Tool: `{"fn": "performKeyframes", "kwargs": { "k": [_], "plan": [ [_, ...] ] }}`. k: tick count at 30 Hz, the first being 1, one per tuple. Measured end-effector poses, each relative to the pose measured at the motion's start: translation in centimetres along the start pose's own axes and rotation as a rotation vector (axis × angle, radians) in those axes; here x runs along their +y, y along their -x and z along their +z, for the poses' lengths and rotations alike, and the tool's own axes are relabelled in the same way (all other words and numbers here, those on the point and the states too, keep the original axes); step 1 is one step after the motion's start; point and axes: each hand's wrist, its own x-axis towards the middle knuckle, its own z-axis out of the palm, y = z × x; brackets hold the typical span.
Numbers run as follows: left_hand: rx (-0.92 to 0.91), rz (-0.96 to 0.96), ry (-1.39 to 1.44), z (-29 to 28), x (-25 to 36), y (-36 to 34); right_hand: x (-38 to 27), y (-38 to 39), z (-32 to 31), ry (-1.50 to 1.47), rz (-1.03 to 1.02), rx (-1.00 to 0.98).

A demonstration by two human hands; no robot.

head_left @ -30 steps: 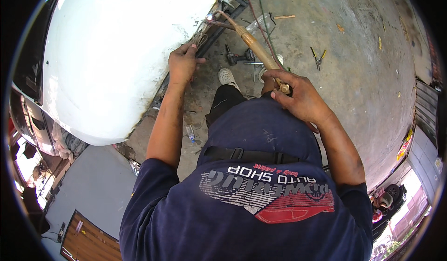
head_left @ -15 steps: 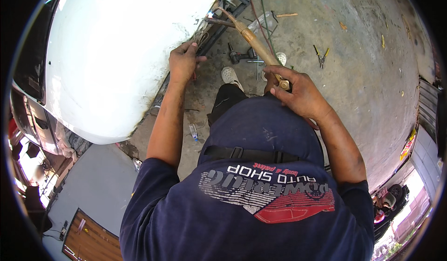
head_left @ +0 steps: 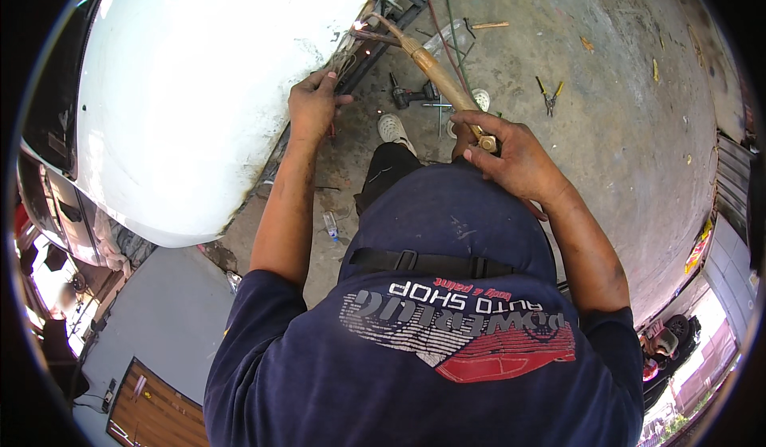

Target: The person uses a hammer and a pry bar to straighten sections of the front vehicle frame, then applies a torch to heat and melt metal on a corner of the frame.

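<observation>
My right hand (head_left: 507,156) is wrapped around the lower body of a brass torch (head_left: 437,76) with hoses behind it. The torch's bent tip reaches the rusty lower edge of a white car panel (head_left: 199,96), where a small glow (head_left: 359,25) and sparks show. My left hand (head_left: 315,108) is closed at that edge, below the tip, beside looped thin wire (head_left: 345,65), which it appears to pinch; its fingertips are partly hidden. A dark metal frame (head_left: 367,68) runs along the panel.
On the concrete floor (head_left: 606,144) lie a cordless power tool (head_left: 411,92), yellow-handled pliers (head_left: 550,96), a wooden stick (head_left: 491,25), a plastic bottle (head_left: 330,225) and a cross-shaped metal tool (head_left: 439,112). Red and green hoses (head_left: 449,16) cross it. A grey board (head_left: 159,311) sits at lower left.
The torch tip has risen slightly along the panel edge. A glow has appeared at the tip, and small sparks now fall below it. Both hands stay nearly where they were.
</observation>
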Motion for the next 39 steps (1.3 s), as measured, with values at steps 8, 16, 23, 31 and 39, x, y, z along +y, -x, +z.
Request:
{"fn": "performKeyframes", "kwargs": {
  "k": [8, 16, 23, 31, 39],
  "plan": [
    [0.009, -0.009, -0.003, 0.22, 0.27, 0.14, 0.34, -0.11, 0.09, -0.013, 0.003, -0.002],
    [0.016, -0.016, -0.022, 0.18, 0.06, -0.09, 0.44, -0.15, 0.07, -0.039, -0.012, 0.003],
    [0.0, -0.003, -0.004, 0.12, -0.4, -0.43, 0.38, -0.11, 0.17, -0.051, 0.01, -0.001],
    [0.004, 0.0, -0.008, 0.11, -0.45, -0.59, 0.14, -0.18, 0.07, -0.047, 0.021, -0.015],
    [0.006, -0.003, -0.007, 0.16, -0.26, -0.38, 0.2, -0.18, 0.21, -0.037, 0.016, -0.001]
  ]
}}
